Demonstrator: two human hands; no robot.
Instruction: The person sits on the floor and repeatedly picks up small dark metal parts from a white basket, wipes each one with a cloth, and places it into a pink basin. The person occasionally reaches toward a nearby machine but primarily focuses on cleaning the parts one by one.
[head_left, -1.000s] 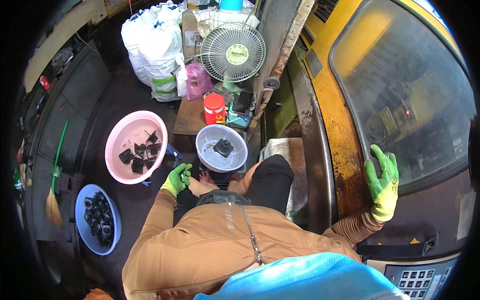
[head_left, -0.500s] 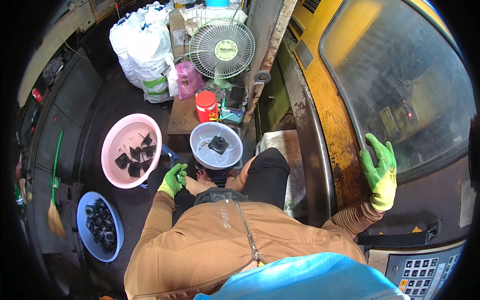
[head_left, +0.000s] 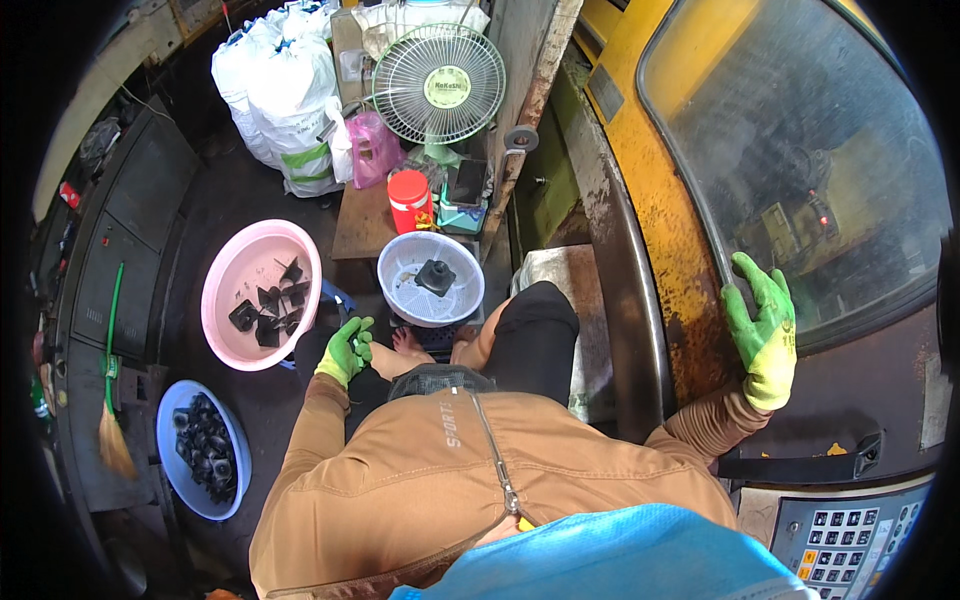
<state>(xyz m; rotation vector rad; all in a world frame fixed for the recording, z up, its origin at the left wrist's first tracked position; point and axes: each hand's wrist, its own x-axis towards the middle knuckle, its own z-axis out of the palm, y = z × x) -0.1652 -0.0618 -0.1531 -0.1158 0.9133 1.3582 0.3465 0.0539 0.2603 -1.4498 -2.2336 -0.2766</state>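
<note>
My left hand (head_left: 347, 352), in a green and yellow work glove, hovers by my left thigh with its fingers curled in; whatever it may hold is too hidden to make out. On the right, my gloved right hand (head_left: 764, 330) rests against the rim of the machine door's window (head_left: 800, 170), fingers stretched and spread. Ahead of my knees, a pale blue plastic basket (head_left: 472, 308) has one black moulded rubber part (head_left: 435, 278) in it. Left of that, black pieces (head_left: 268, 328) lie in a pink basin (head_left: 228, 265).
A blue basin (head_left: 240, 440) full of black parts stands on the floor at left, near a green-handled broom (head_left: 115, 440). A fan (head_left: 440, 85), a red jug (head_left: 409, 200) and white sacks (head_left: 290, 100) are ahead. A keypad panel (head_left: 842, 540) sits at lower right.
The whole view has shifted slightly. Both hands stay in nearly the same places, the left one curled and the right one at the window rim.
</note>
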